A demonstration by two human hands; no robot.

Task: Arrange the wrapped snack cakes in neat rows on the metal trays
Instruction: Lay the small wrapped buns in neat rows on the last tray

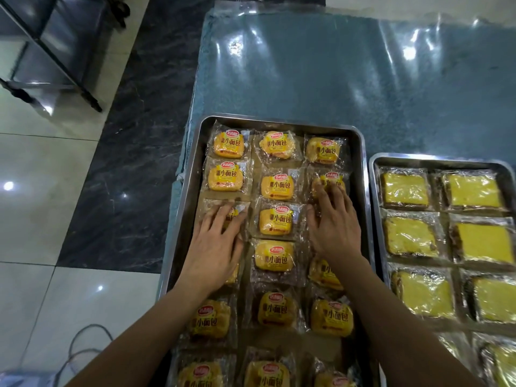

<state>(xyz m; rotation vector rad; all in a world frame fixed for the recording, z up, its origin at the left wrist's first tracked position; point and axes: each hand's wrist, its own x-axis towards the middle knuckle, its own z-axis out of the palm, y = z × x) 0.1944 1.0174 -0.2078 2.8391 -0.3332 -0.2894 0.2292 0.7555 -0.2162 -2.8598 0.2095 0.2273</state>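
Both forearms reach over the near packs; left hand (216, 241) and right hand (333, 222) lie spread, flat on wrapped snack cakes (276, 220). Fingertips press packs in the outer columns of the left metal tray (184, 208), likely nudging them square with the centre column between the hands.

Blue table surface (321, 88) under a sheet of clear plastic film (391, 51), wrinkled and catching bright glare; film edge overhanging the far side. To the left, glossy floor of pale tiles (42, 219) crossed by a dark marbled band (139, 135), with small light reflections. At the upper left, a metal rack (53, 48) with dark frame bars and shiny shelves, standing on the floor. At the lower left, a grey cable (81, 350) looping over the tiles.
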